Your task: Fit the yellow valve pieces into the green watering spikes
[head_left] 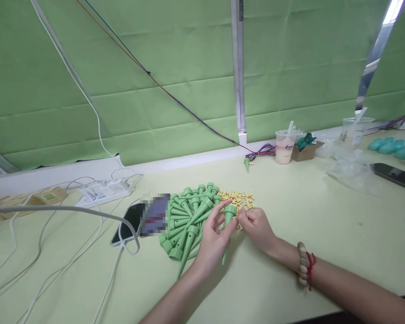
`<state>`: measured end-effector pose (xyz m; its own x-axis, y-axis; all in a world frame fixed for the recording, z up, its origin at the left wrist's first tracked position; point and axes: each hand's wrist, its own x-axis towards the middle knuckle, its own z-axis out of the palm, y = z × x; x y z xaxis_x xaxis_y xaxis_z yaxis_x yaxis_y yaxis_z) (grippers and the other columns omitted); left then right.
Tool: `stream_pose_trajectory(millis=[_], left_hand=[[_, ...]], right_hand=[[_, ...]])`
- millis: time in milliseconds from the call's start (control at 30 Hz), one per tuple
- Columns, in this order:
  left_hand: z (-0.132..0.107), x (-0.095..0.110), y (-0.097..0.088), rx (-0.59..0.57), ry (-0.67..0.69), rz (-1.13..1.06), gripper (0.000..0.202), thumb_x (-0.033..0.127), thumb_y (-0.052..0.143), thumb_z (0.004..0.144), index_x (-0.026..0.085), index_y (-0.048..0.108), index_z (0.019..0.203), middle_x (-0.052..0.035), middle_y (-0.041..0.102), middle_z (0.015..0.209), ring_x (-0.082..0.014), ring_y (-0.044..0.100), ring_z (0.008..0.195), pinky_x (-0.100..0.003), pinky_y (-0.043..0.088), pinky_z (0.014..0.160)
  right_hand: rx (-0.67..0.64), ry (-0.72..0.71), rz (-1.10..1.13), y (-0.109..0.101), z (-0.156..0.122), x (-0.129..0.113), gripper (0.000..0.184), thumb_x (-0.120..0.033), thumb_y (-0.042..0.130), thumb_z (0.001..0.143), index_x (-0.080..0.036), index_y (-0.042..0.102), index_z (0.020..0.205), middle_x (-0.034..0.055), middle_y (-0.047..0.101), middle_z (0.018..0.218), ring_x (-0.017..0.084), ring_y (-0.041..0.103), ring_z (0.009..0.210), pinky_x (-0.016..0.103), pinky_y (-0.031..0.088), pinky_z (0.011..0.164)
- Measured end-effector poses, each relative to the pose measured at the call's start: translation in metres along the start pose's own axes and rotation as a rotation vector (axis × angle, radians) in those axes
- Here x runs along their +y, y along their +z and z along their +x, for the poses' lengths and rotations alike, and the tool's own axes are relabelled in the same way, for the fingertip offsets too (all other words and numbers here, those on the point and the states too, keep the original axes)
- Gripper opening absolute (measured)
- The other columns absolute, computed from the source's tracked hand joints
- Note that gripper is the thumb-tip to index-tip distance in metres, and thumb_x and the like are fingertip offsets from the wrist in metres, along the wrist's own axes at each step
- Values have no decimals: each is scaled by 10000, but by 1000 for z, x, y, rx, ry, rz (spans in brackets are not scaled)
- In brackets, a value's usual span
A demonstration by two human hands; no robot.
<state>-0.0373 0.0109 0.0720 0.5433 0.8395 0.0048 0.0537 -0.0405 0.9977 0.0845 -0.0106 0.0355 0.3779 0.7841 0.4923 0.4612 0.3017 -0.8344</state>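
Observation:
My left hand [212, 240] is closed around a green plastic plant-watering spike [230, 210]. Its wide cap points up and its thin tip shows below the hand. Close against the spike's right side, my right hand [259, 228] is pinched, with its fingertips together; whatever it may hold is hidden. Behind the left hand lies a heaped pile of similar green spikes [184, 209], tips pointing various ways. Small yellow plastic pieces [238, 197] are scattered on the table just beyond both hands.
Left of the pile lie a phone [131, 220] and a blurred dark rectangle [155, 215]. White cables run from a power strip [104, 191] across the left side. At the back stand a pink drink cup [284, 150] and a small cardboard box [305, 152]. Another phone [396, 176] lies far right.

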Motion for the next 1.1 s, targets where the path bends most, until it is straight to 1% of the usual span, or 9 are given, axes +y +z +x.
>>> stream_pose_trajectory(millis=[133,300,500,667,733,900,967,1033,1100], left_hand=[[-5,3,3,-3,-84,-85,554,376,663,699,256,497,1213,45,480,620,-23,263,401,-181,259,424],[-9,5,5,-16,-198,-215,587,356,659,703,272,464,1250,88,359,545,-15,215,373,-181,197,411],[-9,2,4,-26,-301,-279,593,346,650,714,279,448,1268,87,401,531,-15,201,365,-182,161,418],[-9,-2,4,-76,-365,-395,602,314,656,711,288,434,1269,78,468,592,-4,165,367,-178,123,406],[-8,-4,3,-99,-375,-441,611,304,654,712,291,417,1274,84,458,586,-1,151,362,-177,105,400],[-2,-9,0,-195,-392,-557,582,238,619,723,244,414,1268,112,276,475,-16,90,374,-171,64,390],[-1,-8,-2,-234,-395,-547,572,221,611,723,225,425,1264,116,232,461,-21,80,380,-172,62,387],[0,-6,-3,-251,-377,-483,562,226,613,724,215,438,1258,114,229,458,-20,92,378,-173,63,384],[0,-3,-2,-224,-303,-394,555,261,623,730,211,449,1255,106,263,472,-15,136,374,-170,86,382]], right_hand=[[-29,-61,-71,0,-3,7,453,-329,368,786,-191,340,355,-25,346,328,76,315,328,236,242,411],[-32,-217,-178,-1,-4,11,486,-255,332,803,-190,432,332,2,447,329,85,358,330,239,284,437],[-29,-332,-265,-4,-2,17,500,-204,331,792,-204,519,329,3,479,309,85,375,319,233,295,442],[-11,-492,-384,-4,0,27,486,-159,345,776,-196,481,311,-2,470,309,75,353,323,235,269,449],[6,-571,-409,-5,2,27,479,-145,351,775,-193,462,312,-9,453,303,71,335,318,235,255,447],[-4,-715,-473,-13,9,21,389,-127,392,746,-192,440,365,-21,467,340,72,313,339,244,229,457],[2,-806,-508,-16,12,21,342,-125,419,710,-192,395,375,-31,433,335,75,273,345,251,196,448],[-7,-863,-505,-18,13,23,315,-119,428,692,-193,377,390,-39,411,337,78,248,353,257,183,447],[-43,-824,-443,-17,14,24,317,-113,410,713,-192,380,407,-43,409,351,77,263,360,254,206,457]])
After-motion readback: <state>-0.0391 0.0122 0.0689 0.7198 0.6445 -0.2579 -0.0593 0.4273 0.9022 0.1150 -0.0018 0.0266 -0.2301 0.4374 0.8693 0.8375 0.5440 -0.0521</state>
